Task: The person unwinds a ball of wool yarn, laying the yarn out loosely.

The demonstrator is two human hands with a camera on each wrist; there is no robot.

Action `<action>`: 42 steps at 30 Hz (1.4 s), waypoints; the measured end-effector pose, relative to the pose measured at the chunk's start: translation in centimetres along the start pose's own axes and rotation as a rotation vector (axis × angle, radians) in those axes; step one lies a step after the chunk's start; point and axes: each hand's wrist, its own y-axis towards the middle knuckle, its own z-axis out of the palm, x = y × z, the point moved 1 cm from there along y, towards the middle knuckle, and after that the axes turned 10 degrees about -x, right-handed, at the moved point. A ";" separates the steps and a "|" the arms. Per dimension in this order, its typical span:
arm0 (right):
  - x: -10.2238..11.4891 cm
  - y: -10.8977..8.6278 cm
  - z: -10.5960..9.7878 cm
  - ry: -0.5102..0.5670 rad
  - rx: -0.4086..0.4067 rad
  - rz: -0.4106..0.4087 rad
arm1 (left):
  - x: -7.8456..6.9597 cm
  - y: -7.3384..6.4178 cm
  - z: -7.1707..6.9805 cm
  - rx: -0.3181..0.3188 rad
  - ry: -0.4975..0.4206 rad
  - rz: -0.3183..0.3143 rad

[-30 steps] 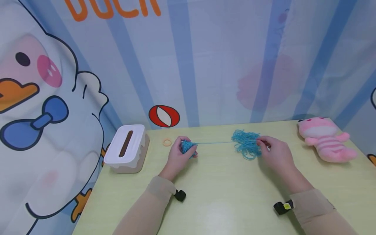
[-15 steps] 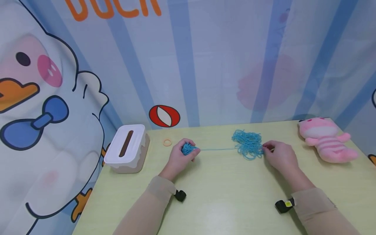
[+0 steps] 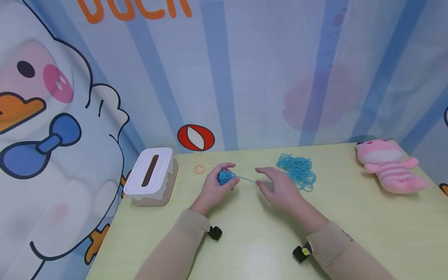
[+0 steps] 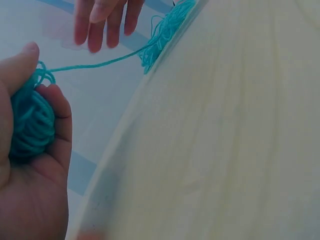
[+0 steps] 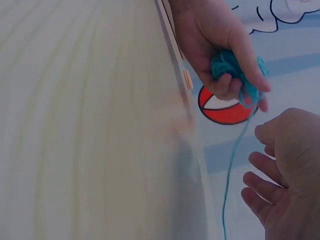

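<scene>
My left hand [image 3: 212,189] holds a small ball of blue yarn [image 3: 225,177], its fingers and thumb curled round it. In the left wrist view the ball [image 4: 31,122] sits in the palm, with loose loops by the thumb. A single strand [image 5: 231,175] runs from the ball toward a loose heap of the same yarn [image 3: 299,171] on the table. My right hand [image 3: 281,190] is between ball and heap, beside the strand. In the right wrist view its fingers [image 5: 265,190] are loosely bent, apart from the strand, with nothing between them.
A tissue box [image 3: 152,177] with a white lid stands at the left. A thin orange ring [image 3: 199,168] lies near the back edge, left of my left hand. A pink plush toy [image 3: 388,167] lies at the right. Behind the table [image 3: 245,241] hangs a printed curtain [image 3: 259,77].
My right hand has let go of the heap's right side and moved left to beside the strand. The strand now sags a little. My left hand stays nearly in place with the yarn ball.
</scene>
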 end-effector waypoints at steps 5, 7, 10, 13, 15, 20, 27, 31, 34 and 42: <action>2.3 0.7 2.7 0.008 0.095 0.007 | -0.3 -0.2 0.1 0.017 0.030 0.046; 2.6 0.9 3.2 0.001 0.089 0.011 | -0.5 -0.3 0.1 0.023 0.041 0.077; 2.8 0.9 3.2 -0.006 0.051 0.024 | -0.4 -0.3 0.2 0.023 0.047 0.116; 2.7 0.8 2.7 0.000 -0.004 0.025 | -0.2 -0.1 0.3 0.025 0.045 0.116; 2.5 0.6 2.2 0.004 -0.038 0.022 | 0.0 0.0 0.4 0.011 0.063 0.103; 1.9 0.3 0.7 0.025 -0.068 0.019 | 0.1 0.1 0.4 -0.029 0.103 0.057; 0.7 -0.4 -1.5 0.023 -0.100 0.010 | 0.0 -0.1 0.1 0.002 -0.023 0.012; -0.9 -0.8 -2.7 0.011 -0.111 0.016 | 0.0 -0.2 0.2 -0.014 -0.081 0.043; -2.1 -1.0 -3.8 -0.005 -0.126 0.025 | 0.2 0.0 0.1 -0.041 -0.115 0.044; -4.7 -1.7 -6.4 -0.057 -0.186 0.043 | 0.2 0.0 -0.1 -0.106 -0.134 0.042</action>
